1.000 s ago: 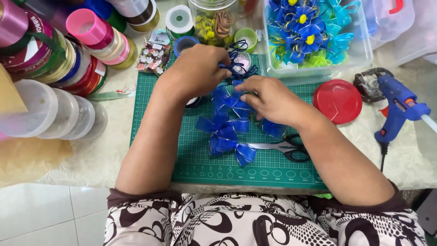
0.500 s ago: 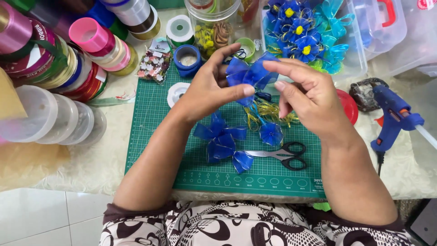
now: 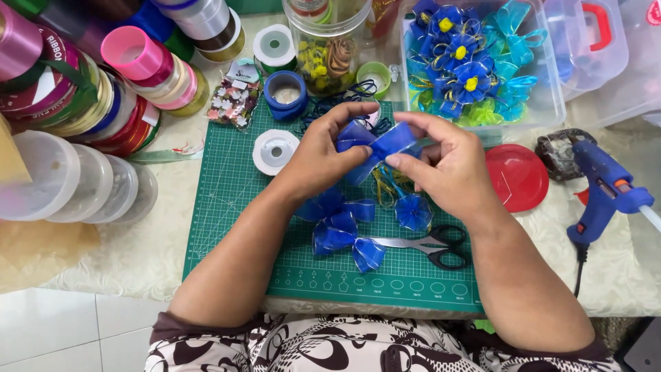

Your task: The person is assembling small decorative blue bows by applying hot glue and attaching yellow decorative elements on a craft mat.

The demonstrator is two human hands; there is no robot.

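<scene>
A: At the left edge of the table lay the stacked ribbon spools (image 3: 82,103). What did the left hand (image 3: 323,155) hold?

B: It pinched the left loop of a blue ribbon bow (image 3: 375,146), thumb and fingers pressed together on it. The right hand (image 3: 447,165) pinched the bow's other side, and the bow was held in the air above the far edge of the green cutting mat (image 3: 234,207).

A: What might have gone wrong from there?

B: In my judgement, the sheer ribbon could have slipped out of either pinch and the folded loops sprung open. A dropped bow could also have landed on the finished bows (image 3: 341,231) or the scissors (image 3: 427,246) lying near the mat's near edge. The glue gun (image 3: 606,193) at the right edge was well apart from both hands.

A: How did this differ from the frame half a second before?

B: Both hands sat slightly lower over the mat, and the bow was spread flatter between them. The white tape roll (image 3: 274,150), then partly covered by the left hand, lay fully exposed. The red lid (image 3: 516,176) showed more fully beside the right hand.
</scene>
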